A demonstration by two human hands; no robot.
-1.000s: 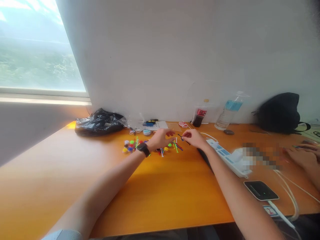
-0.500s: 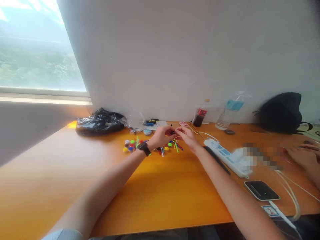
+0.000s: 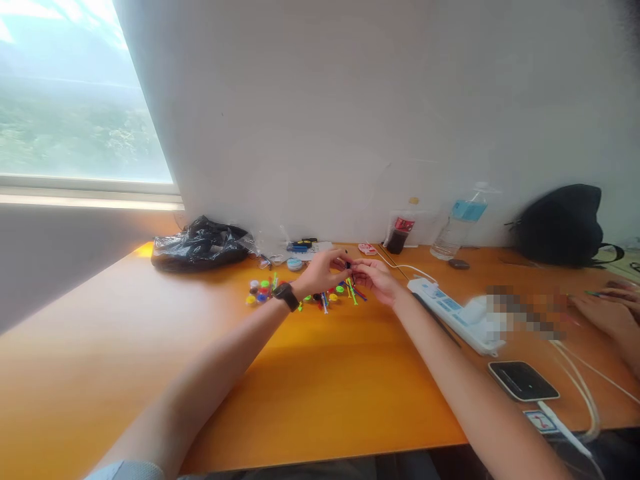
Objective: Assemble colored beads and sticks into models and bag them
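Observation:
Over the far middle of the table (image 3: pixel 300 387), my two hands meet at the fingertips. My left hand (image 3: pixel 325 272), with a black watch on its wrist, is closed in a pinch around a small dark piece (image 3: pixel 349 265). From the other side my right hand (image 3: pixel 375 279) pinches at the same piece; its exact kind is too small to make out. Below and behind the hands lie colourful plastic sticks (image 3: pixel 353 293) in yellow, green, red and blue. Round coloured pieces (image 3: pixel 257 293) sit in a cluster left of them, partly hidden by my left hand.
A black plastic bag (image 3: pixel 200 245) lies at the back left. Toward the right are a cola bottle (image 3: pixel 399 237), a water bottle (image 3: pixel 457 227), a white power strip (image 3: pixel 450 313) with cables, a black-topped device (image 3: pixel 524 381) and a black bag (image 3: pixel 563 227). Another person's hand (image 3: pixel 603 310) rests at the right edge.
My right hand has turned and dropped slightly, its fingers now more spread below the pinch. The dark piece shows more between my fingertips. The things on the table have not moved.

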